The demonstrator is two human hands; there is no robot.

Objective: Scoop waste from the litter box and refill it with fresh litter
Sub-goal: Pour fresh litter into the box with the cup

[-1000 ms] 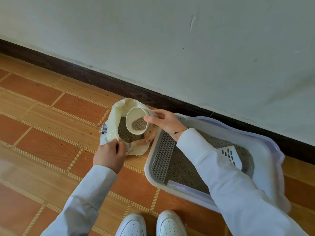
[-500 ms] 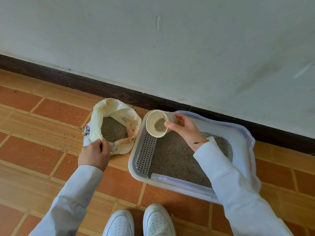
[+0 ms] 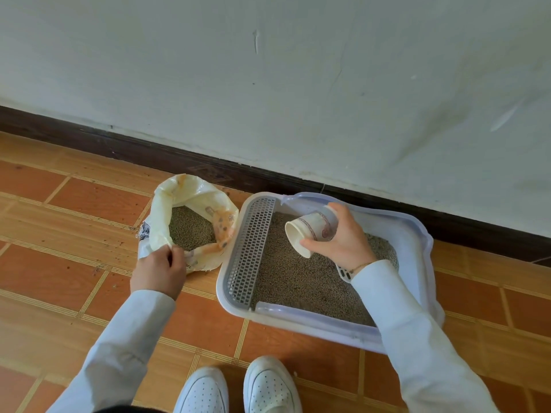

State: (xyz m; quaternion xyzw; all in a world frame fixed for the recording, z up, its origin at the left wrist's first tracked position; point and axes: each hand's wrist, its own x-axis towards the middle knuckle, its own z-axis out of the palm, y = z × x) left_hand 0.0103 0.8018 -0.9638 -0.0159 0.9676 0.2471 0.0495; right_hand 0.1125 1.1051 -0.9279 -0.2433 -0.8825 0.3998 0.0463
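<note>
While the right hand (image 3: 343, 242) grips the paper cup (image 3: 311, 231) tipped on its side over the litter box (image 3: 417, 234), fingers curled round its wall, the left hand (image 3: 159, 269) pinches the rim of the litter bag (image 3: 190, 198) just beside the box. I see 2 risks: pouring close to the gray grate (image 3: 252, 251) could scatter grains onto the floor (image 3: 74, 204), and a slack pinch could let the soft bag slump and spill. The scoop (image 3: 343, 271) lies mostly hidden under the right wrist.

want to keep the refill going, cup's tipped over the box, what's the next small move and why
Probably swing the cup back to the bag for another scoop: it lies tipped in the right hand over the box, and the left hand holds the bag open.
</note>
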